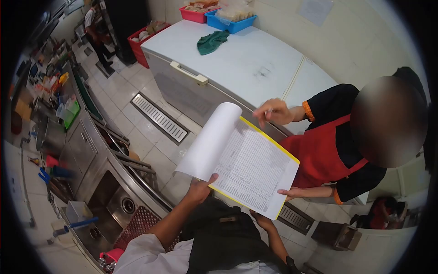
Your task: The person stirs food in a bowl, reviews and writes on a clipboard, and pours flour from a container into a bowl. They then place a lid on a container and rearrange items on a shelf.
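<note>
A yellow-edged clipboard point(275, 147) with printed table sheets tilts in front of my body. Its top white sheet point(209, 137) is folded back and curls over the left side. My left hand point(199, 190) is closed on the near left edge, the thumb on the paper. My right hand point(263, 222) is at the lower edge, its fingers mostly hidden under the board, so its grip does not show. A co-worker's hand point(290, 193) holds the right corner. The co-worker's other hand point(274, 112) is raised above the far edge with bent fingers.
A co-worker in a red apron point(315, 148) stands close at right. Behind is a white chest freezer point(246, 59) bearing a green cloth point(212, 42) and a blue basket point(232, 23). At left runs a steel counter with a sink point(119, 196). A floor drain point(159, 118) lies between.
</note>
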